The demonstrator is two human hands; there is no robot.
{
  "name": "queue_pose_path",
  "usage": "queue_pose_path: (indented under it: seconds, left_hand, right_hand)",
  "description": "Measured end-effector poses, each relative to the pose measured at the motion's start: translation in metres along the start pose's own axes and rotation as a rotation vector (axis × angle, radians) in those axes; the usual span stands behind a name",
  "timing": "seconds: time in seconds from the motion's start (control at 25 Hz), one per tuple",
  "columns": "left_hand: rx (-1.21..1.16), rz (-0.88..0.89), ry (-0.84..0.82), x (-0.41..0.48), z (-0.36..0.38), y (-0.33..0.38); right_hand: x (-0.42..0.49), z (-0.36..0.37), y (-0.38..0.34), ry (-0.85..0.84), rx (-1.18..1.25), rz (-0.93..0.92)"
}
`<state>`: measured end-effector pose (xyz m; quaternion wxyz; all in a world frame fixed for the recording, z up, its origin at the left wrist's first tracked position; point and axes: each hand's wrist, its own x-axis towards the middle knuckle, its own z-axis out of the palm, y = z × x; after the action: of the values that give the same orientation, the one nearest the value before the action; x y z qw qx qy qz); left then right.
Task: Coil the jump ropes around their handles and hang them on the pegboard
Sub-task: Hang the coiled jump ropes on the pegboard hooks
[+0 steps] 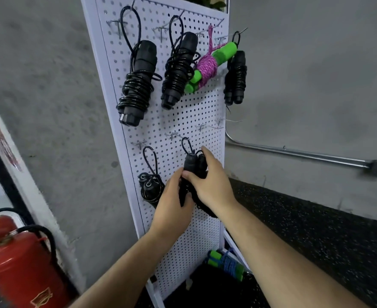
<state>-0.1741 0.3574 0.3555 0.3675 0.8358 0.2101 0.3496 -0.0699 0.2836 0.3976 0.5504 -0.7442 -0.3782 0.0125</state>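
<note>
Head view: left hand (172, 211) and right hand (211, 188) curl fingers round black coiled jump rope (189, 162).

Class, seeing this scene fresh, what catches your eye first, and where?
The pink rope with green handles stands out first, hanging at the upper right of the white pegboard among black coiled ropes. Mid-frame, the left hand and right hand grip a black jump rope in front of the board. Red fire extinguishers sit at the lower left.
</note>
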Motion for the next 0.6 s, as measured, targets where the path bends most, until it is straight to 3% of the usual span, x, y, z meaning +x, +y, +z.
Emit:
queue_pose_path:
  seconds: [0.28, 0.48, 0.6]
  left_hand:
    - [0.162, 0.100, -0.056, -0.022, 0.004, -0.014]
    - [0.299, 0.242, -0.040, -0.057, 0.027, -0.051]
    - [0.360, 0.243, -0.149, -0.085, 0.051, -0.083]
  right_hand:
    - [-0.020, -0.005, 0.014, -0.125, -0.364, -0.168]
    - [-0.070, -0.006, 0.052, -0.215, -0.756, -0.229]
    - [-0.109, 0.008, 0.092, -0.377, -0.890, -0.217]
